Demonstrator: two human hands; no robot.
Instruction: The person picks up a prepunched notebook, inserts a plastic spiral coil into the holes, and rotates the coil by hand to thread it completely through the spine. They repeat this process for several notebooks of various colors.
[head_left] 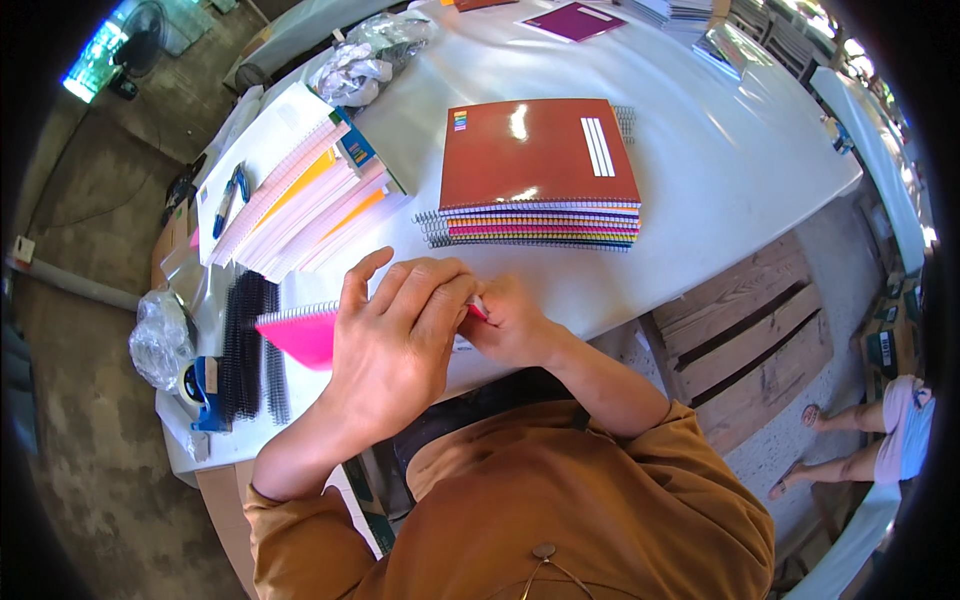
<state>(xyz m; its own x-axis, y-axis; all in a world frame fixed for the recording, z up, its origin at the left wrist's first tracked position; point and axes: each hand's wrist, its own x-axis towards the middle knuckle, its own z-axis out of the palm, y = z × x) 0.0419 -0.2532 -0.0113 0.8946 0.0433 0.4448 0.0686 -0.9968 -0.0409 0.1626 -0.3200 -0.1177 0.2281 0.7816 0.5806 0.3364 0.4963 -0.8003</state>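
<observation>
A pink spiral notebook (300, 337) is held close to my body at the table's front edge, its wire coil along the upper side. My left hand (395, 330) lies across its middle, fingers bent over the coil and one finger raised. At the notebook's right end, my right hand (515, 322) is closed with its fingertips pinching the corner near the coil. My hands meet there and hide most of the cover. Just beyond them sits a neat stack of spiral notebooks, with a glossy reddish-brown cover (530, 155) on top.
Loose page blocks (310, 205) lie at the left, with pens (231, 200) on white sheets. Black coils (243, 345), a blue tape dispenser (208, 393) and crumpled plastic (162, 340) are nearer. A purple notebook (572, 22) lies at the back. Wooden pallet (745, 340) and another person's legs (850, 465) are at right.
</observation>
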